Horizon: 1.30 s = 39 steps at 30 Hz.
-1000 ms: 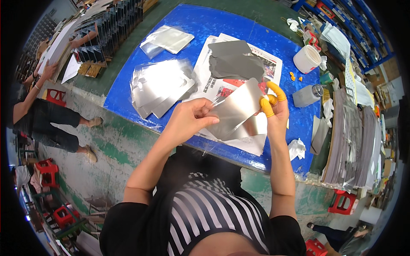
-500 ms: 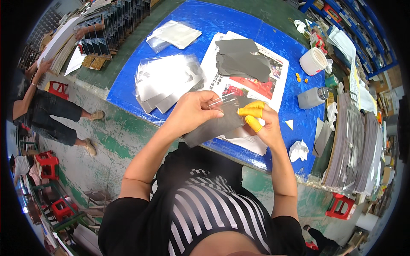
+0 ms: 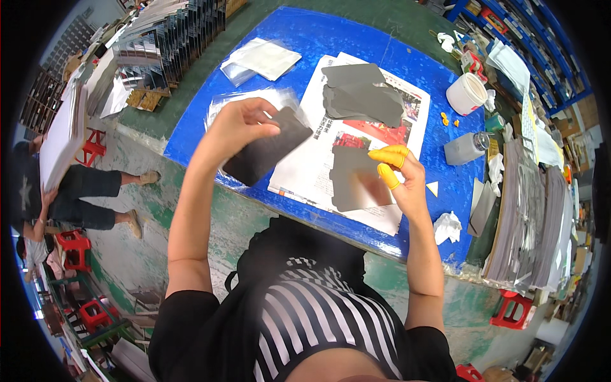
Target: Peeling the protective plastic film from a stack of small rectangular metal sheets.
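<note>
My left hand (image 3: 238, 130) is closed on a dark, glossy flat sheet (image 3: 267, 149), thumb on top near its upper edge. It is over a pile of clear and silvery sheets (image 3: 219, 105) at the table's left, mostly hidden by the hand and sheet. My right hand (image 3: 408, 181) wears yellow finger cots on its thumb and fingers. Those fingertips pinch the upper right edge of a thin grey plate (image 3: 353, 175), over a newspaper (image 3: 299, 172); the plate mirrors the hand. A stack of similar grey plates (image 3: 363, 95) lies farther back on the newspaper.
The blue table (image 3: 433, 83) also bears whitish sheets (image 3: 267, 58), a white tub (image 3: 466, 94), a clear jar (image 3: 466, 149), yellow finger cots (image 3: 445, 119) and crumpled tissue (image 3: 447, 227). Bundled sheets (image 3: 519, 216) stand at right. A person (image 3: 83, 191) carries a white board at left.
My left hand has moved left with the dark sheet, away from my right hand. The grey plate by my right hand is now uncovered. The person at left now holds up a white board.
</note>
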Available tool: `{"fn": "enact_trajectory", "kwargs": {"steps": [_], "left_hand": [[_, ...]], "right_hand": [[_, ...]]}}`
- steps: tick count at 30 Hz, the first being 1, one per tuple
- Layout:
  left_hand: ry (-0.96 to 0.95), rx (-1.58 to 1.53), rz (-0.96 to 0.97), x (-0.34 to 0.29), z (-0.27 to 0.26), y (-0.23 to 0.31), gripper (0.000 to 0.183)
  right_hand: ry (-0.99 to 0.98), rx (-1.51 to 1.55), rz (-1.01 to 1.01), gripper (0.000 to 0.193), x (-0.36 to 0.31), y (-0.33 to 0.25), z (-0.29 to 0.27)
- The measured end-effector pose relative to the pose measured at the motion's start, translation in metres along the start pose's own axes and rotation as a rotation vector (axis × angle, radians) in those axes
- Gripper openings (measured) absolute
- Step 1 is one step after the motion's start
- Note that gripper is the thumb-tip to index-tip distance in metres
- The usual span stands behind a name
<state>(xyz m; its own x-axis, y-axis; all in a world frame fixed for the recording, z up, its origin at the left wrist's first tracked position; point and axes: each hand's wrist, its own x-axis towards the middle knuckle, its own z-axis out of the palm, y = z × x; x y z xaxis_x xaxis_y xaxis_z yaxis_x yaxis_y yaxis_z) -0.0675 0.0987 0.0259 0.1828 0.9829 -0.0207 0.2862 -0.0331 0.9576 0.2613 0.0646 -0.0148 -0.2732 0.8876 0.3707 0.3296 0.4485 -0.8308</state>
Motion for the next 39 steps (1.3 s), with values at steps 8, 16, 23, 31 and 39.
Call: {"fn": "enact_trajectory", "kwargs": {"steps": [8, 16, 23, 31, 39], "left_hand": [[-0.005, 0.388, -0.071, 0.033, -0.042, -0.016, 0.035], [0.239, 0.763, 0.064, 0.027, -0.026, -0.052, 0.059], [0.206, 1.194, 0.227, 0.007, 0.005, -0.096, 0.071], [0.251, 1.242, 0.253, 0.008, 0.007, -0.104, 0.072], [0.254, 0.974, 0.267, 0.019, -0.008, -0.09, 0.058]], "right_hand": [[-0.019, -0.021, 0.044, 0.021, 0.002, 0.006, 0.005], [-0.016, 0.009, 0.092, 0.019, 0.0, 0.018, 0.006], [0.046, -0.041, 0.095, 0.02, 0.007, 0.017, -0.001], [-0.351, -0.514, -0.125, 0.052, -0.014, -0.011, -0.004], [-0.33, -0.696, -0.384, 0.033, -0.035, -0.004, -0.009]]}}
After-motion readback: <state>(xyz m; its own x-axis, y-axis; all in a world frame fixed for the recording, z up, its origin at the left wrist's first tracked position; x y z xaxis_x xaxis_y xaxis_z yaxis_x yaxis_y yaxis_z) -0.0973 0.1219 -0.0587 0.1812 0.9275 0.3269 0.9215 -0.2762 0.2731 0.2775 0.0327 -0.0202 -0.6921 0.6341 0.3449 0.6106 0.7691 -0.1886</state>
